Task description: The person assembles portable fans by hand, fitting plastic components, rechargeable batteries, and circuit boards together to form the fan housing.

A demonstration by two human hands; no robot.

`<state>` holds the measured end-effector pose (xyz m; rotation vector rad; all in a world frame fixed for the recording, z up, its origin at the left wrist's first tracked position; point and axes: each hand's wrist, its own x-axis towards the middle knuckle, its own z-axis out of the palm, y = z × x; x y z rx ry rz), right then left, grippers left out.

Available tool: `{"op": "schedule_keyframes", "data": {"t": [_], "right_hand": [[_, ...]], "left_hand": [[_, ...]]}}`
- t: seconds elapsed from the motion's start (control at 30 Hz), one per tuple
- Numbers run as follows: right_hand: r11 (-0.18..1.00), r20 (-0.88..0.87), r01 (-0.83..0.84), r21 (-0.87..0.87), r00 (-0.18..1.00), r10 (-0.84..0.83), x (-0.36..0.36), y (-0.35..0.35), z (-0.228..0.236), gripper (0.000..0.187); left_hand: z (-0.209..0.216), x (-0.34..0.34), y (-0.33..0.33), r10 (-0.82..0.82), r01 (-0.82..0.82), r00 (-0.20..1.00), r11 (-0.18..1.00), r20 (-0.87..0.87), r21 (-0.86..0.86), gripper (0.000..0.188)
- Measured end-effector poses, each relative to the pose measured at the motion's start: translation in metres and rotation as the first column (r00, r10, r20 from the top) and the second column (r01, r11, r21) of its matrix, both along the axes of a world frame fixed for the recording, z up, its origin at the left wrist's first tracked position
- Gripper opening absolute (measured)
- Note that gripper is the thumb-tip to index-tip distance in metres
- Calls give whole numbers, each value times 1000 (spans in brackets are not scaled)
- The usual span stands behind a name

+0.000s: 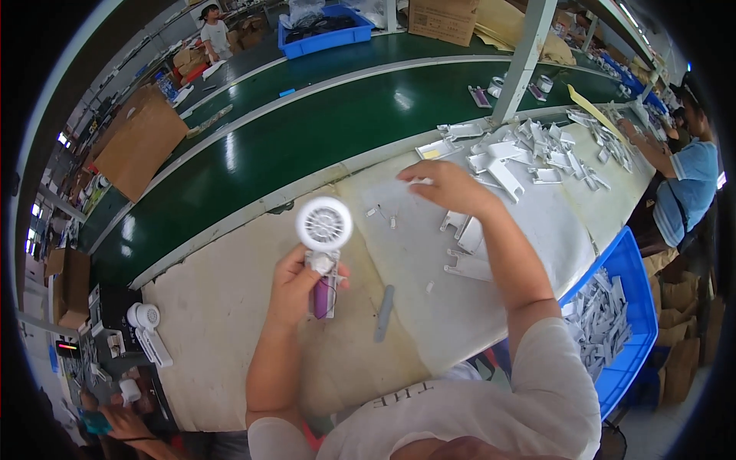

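Left hand [290, 285] wrapped firmly round the handle of a small white fan [324, 225], up over the middle of the desk [222, 307], purple battery [320, 299] showing in the open handle! Right hand [445, 188] half open, fingers loosely bent, nothing visible in it, over the desk's far edge, near the heaped white plastic parts [502, 157]. A grey strip [384, 313] lies toward the near edge. Lettering? Dark capitals on the shirt [460, 418]; small print on the cardboard box [443, 19] beyond.
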<state>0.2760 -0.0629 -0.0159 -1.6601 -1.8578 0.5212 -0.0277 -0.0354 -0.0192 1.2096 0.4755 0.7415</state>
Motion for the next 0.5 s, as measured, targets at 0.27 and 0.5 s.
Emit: {"op": "schedule_keyframes", "data": {"t": [0.27, 0.5], "right_hand": [[972, 574, -148, -183, 786, 228, 39, -45, -6, 44], [979, 472, 94, -180, 882, 2, 36, -26, 10, 27]], "left_hand": [[-7, 16, 13, 111, -100, 987, 990, 120, -96, 29], [6, 15, 21, 155, -138, 984, 973, 84, -183, 30]]}}
